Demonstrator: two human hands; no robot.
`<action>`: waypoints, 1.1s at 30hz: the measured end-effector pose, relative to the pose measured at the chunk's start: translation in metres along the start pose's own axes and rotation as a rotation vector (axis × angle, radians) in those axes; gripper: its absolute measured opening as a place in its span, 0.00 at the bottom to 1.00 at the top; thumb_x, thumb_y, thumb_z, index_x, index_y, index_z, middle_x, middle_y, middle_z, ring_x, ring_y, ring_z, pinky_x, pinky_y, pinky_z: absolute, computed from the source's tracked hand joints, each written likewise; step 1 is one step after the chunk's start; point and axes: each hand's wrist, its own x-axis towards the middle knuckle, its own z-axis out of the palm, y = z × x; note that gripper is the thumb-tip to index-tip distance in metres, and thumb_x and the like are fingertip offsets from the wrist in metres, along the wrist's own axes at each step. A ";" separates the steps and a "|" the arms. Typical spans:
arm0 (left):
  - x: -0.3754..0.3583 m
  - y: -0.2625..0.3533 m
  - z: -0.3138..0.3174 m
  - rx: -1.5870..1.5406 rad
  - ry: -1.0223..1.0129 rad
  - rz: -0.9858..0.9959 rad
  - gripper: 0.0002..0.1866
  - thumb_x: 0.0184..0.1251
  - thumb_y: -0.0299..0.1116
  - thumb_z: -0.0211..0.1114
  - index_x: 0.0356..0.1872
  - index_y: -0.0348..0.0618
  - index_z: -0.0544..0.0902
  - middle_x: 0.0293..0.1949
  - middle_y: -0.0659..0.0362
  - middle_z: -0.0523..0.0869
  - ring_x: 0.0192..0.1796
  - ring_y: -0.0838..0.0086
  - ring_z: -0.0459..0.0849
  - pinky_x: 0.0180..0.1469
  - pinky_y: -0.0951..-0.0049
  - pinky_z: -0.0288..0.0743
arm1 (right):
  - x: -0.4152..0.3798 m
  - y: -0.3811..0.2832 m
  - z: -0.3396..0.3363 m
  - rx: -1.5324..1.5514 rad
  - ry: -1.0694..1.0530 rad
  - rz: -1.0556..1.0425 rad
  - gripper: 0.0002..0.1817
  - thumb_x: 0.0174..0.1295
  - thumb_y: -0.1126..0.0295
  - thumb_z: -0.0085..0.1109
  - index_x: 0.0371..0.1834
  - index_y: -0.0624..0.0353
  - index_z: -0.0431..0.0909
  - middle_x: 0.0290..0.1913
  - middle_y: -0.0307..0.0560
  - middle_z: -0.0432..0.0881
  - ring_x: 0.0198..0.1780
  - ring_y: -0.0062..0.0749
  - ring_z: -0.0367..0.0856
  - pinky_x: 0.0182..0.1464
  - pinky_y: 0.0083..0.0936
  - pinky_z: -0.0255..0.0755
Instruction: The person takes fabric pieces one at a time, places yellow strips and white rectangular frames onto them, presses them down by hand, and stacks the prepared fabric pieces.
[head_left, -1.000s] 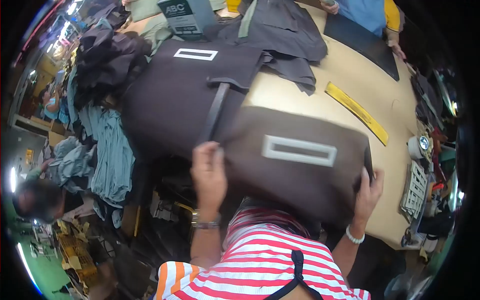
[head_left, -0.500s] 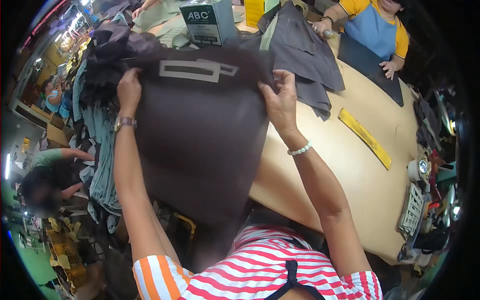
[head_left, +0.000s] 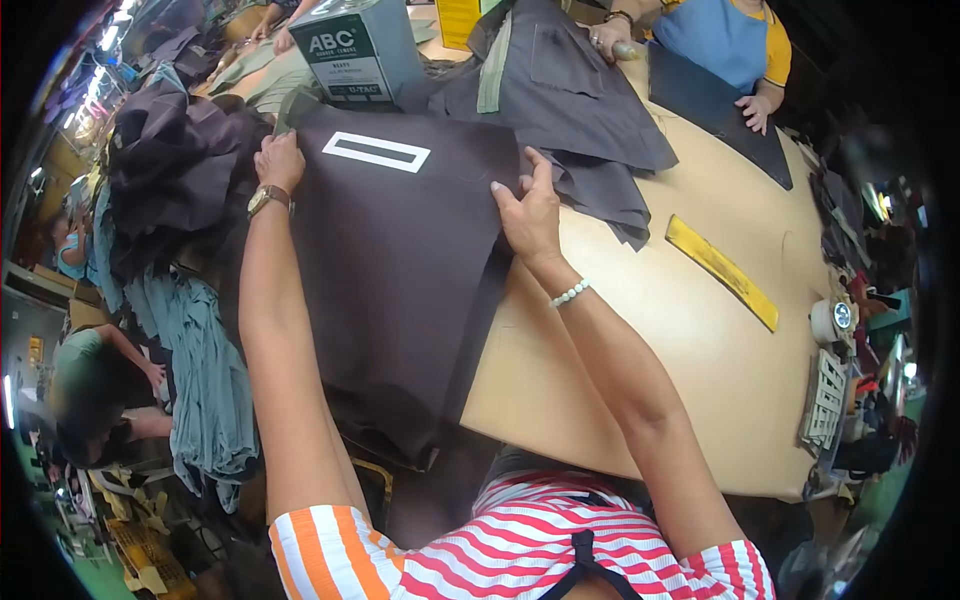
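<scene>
A large dark brown cloth panel point(head_left: 400, 270) lies across the table, its lower part hanging past the front edge. A white rectangular frame-shaped piece point(head_left: 420, 160) rests near its upper edge. At the panel's upper left, my left hand point(head_left: 280, 165) is closed on the cloth edge, its fingertips partly hidden. My right hand point(head_left: 532, 215) is at the panel's right edge, thumb and forefinger apart, touching or just above the cloth.
Behind the panel stands an ABC can point(head_left: 360, 55). Dark cloth pieces point(head_left: 570, 90) lie behind my right hand, a yellow strip point(head_left: 722, 272) farther right. Piled cloth point(head_left: 165, 180) is at left. A co-worker point(head_left: 715, 45) sits across the table point(head_left: 620, 330); other people are at left.
The panel, raised and blurred before, now lies flatter on the table. The white piece shows sharply, and a second frame shape beside it no longer shows. My right hand's grip has loosened.
</scene>
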 end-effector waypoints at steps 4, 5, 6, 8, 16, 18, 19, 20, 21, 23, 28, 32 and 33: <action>0.000 0.018 0.016 0.115 -0.137 -0.204 0.24 0.66 0.38 0.55 0.62 0.45 0.72 0.67 0.52 0.69 0.73 0.53 0.59 0.64 0.37 0.60 | -0.001 -0.002 -0.001 -0.044 0.015 0.007 0.35 0.55 0.69 0.62 0.66 0.64 0.59 0.33 0.54 0.80 0.37 0.48 0.80 0.45 0.38 0.72; -0.004 0.024 0.016 0.085 -0.079 -0.202 0.25 0.66 0.39 0.55 0.63 0.45 0.71 0.68 0.51 0.67 0.73 0.52 0.57 0.65 0.36 0.58 | 0.002 -0.003 -0.003 -0.040 -0.039 0.070 0.36 0.54 0.69 0.61 0.66 0.64 0.59 0.38 0.58 0.82 0.42 0.51 0.81 0.49 0.38 0.72; -0.008 0.032 0.014 0.055 -0.020 -0.199 0.26 0.67 0.41 0.55 0.64 0.44 0.70 0.69 0.50 0.64 0.74 0.51 0.55 0.65 0.35 0.56 | 0.008 0.003 -0.001 -0.039 -0.016 0.024 0.36 0.55 0.68 0.61 0.67 0.64 0.59 0.40 0.61 0.82 0.44 0.53 0.81 0.50 0.38 0.72; -0.013 0.046 0.015 -0.079 0.110 -0.167 0.31 0.67 0.51 0.55 0.66 0.45 0.67 0.72 0.47 0.60 0.75 0.50 0.53 0.66 0.33 0.53 | 0.018 0.020 0.004 -0.038 0.028 -0.062 0.35 0.55 0.68 0.60 0.67 0.65 0.58 0.44 0.65 0.81 0.47 0.55 0.81 0.53 0.38 0.71; -0.045 0.120 -0.013 -0.423 -0.179 -0.012 0.41 0.61 0.69 0.50 0.70 0.57 0.66 0.73 0.48 0.58 0.76 0.49 0.49 0.69 0.31 0.40 | 0.003 0.000 -0.020 0.125 -0.180 0.057 0.38 0.58 0.74 0.56 0.71 0.70 0.50 0.51 0.61 0.80 0.51 0.32 0.79 0.50 0.27 0.74; -0.046 0.121 -0.010 -0.424 -0.165 -0.012 0.40 0.61 0.69 0.50 0.69 0.56 0.68 0.73 0.48 0.59 0.76 0.50 0.49 0.69 0.31 0.39 | -0.023 0.016 -0.024 0.138 -0.217 -0.128 0.38 0.55 0.73 0.50 0.73 0.65 0.51 0.46 0.65 0.81 0.52 0.56 0.79 0.61 0.35 0.67; -0.046 0.121 -0.009 -0.425 -0.157 -0.013 0.40 0.61 0.69 0.50 0.68 0.56 0.69 0.73 0.48 0.59 0.76 0.50 0.49 0.69 0.31 0.39 | -0.036 0.019 -0.024 0.039 -0.238 -0.266 0.39 0.55 0.74 0.50 0.73 0.64 0.51 0.45 0.64 0.82 0.52 0.56 0.79 0.62 0.36 0.66; -0.047 0.120 -0.008 -0.423 -0.151 -0.012 0.40 0.60 0.69 0.51 0.68 0.55 0.70 0.73 0.48 0.59 0.76 0.51 0.49 0.69 0.31 0.39 | -0.044 0.020 -0.024 -0.058 -0.257 -0.401 0.39 0.54 0.75 0.50 0.73 0.63 0.51 0.44 0.63 0.82 0.51 0.56 0.79 0.63 0.37 0.65; -0.048 0.121 -0.008 -0.432 -0.148 -0.019 0.40 0.60 0.69 0.51 0.67 0.55 0.70 0.72 0.48 0.60 0.76 0.51 0.49 0.69 0.31 0.39 | -0.046 0.017 -0.020 -0.199 -0.232 -0.458 0.40 0.53 0.76 0.51 0.73 0.63 0.52 0.45 0.63 0.82 0.51 0.55 0.79 0.63 0.38 0.64; -0.048 0.121 -0.010 -0.448 -0.137 -0.027 0.40 0.60 0.69 0.51 0.67 0.54 0.71 0.72 0.48 0.60 0.76 0.51 0.50 0.69 0.31 0.39 | -0.049 0.011 -0.013 -0.481 -0.173 -0.567 0.41 0.50 0.78 0.51 0.73 0.63 0.54 0.46 0.61 0.82 0.51 0.53 0.79 0.64 0.39 0.62; -0.048 0.118 -0.007 -0.439 -0.131 -0.015 0.41 0.58 0.70 0.52 0.66 0.52 0.72 0.72 0.48 0.61 0.76 0.51 0.50 0.69 0.31 0.40 | -0.049 0.017 -0.031 -0.254 -0.156 -0.407 0.38 0.54 0.80 0.56 0.72 0.59 0.58 0.46 0.57 0.84 0.49 0.45 0.82 0.56 0.35 0.71; -0.051 0.121 -0.016 -0.443 -0.127 -0.037 0.42 0.58 0.71 0.52 0.66 0.52 0.72 0.72 0.47 0.61 0.76 0.50 0.50 0.69 0.31 0.42 | -0.053 0.040 -0.088 0.085 -0.149 -0.145 0.37 0.57 0.79 0.60 0.72 0.57 0.59 0.45 0.54 0.86 0.42 0.38 0.85 0.46 0.26 0.77; -0.051 0.121 -0.017 -0.427 -0.142 -0.032 0.43 0.57 0.72 0.52 0.67 0.52 0.71 0.72 0.47 0.61 0.75 0.50 0.51 0.68 0.31 0.43 | -0.052 0.045 -0.103 0.029 -0.114 -0.192 0.37 0.56 0.79 0.60 0.71 0.59 0.59 0.45 0.54 0.86 0.41 0.35 0.85 0.45 0.24 0.77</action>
